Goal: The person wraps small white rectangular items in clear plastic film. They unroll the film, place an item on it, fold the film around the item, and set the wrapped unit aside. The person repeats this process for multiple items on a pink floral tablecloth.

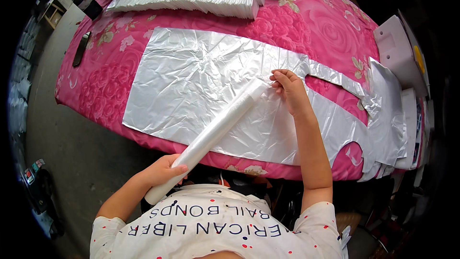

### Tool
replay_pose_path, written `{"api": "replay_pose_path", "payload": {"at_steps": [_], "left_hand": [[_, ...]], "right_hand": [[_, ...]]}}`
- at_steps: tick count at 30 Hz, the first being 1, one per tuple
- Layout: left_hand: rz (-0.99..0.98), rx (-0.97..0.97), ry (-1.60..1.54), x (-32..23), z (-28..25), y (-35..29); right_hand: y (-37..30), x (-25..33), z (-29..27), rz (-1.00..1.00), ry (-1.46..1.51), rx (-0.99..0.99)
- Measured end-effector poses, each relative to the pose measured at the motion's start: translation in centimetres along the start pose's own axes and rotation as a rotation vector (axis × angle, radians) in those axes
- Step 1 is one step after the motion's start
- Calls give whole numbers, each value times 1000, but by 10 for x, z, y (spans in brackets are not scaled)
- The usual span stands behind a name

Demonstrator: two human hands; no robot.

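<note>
left grip (165, 170) wrapped round the lower part of a white roll (214, 133), thumb on top; that end sticks out past the near edge of the tabletop (103, 108), close to the shirt (206, 218). right grip (289, 89) narrow, fingertips bunched at the roll's far end; can't tell if they hold anything. roll runs diagonally between the two grips, over a silver sheet (177, 74). sheet is thin, shiny, creased, two rounded cutouts toward its right. pink floral cloth (330, 33) shows as a strip between sheet and white stacks (191, 0) up top, plus a patch at left with a dark phone (82, 49). white box (400, 48) at the right end.
</note>
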State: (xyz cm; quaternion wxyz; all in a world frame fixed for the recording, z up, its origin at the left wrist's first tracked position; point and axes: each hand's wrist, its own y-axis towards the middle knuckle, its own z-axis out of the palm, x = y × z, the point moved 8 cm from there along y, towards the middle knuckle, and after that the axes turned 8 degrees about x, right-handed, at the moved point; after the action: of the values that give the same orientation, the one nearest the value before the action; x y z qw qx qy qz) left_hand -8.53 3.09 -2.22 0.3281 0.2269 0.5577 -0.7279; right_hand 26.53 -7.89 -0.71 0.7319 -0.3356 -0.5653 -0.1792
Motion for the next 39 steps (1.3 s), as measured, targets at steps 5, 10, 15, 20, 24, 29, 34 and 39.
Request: {"api": "replay_pose_path", "payload": {"at_steps": [5,10,15,20,24,29,34,39], "left_hand": [[24,-59,136,0,4,-4],[25,-51,185,3,2,-2],[-11,-71,172,10,1,2],[-179,19,253,7,4,3],[-193,137,267,19,-5,-5],[-248,316,306,49,-36,-31],[-91,374,616,-48,-17,-15],[303,73,1272,-143,18,46]], "right_hand": [[-12,1,24,103,-248,177],[-17,1,44,168,-384,353],[-14,-10,44,183,-258,467],[-9,0,-2,95,-329,233],[-9,14,-122,-27,-315,-113],[-34,31,-217,-35,-499,-303],[-33,35,-180,23,-453,-155],[3,42,-71,3,-541,117]]}}
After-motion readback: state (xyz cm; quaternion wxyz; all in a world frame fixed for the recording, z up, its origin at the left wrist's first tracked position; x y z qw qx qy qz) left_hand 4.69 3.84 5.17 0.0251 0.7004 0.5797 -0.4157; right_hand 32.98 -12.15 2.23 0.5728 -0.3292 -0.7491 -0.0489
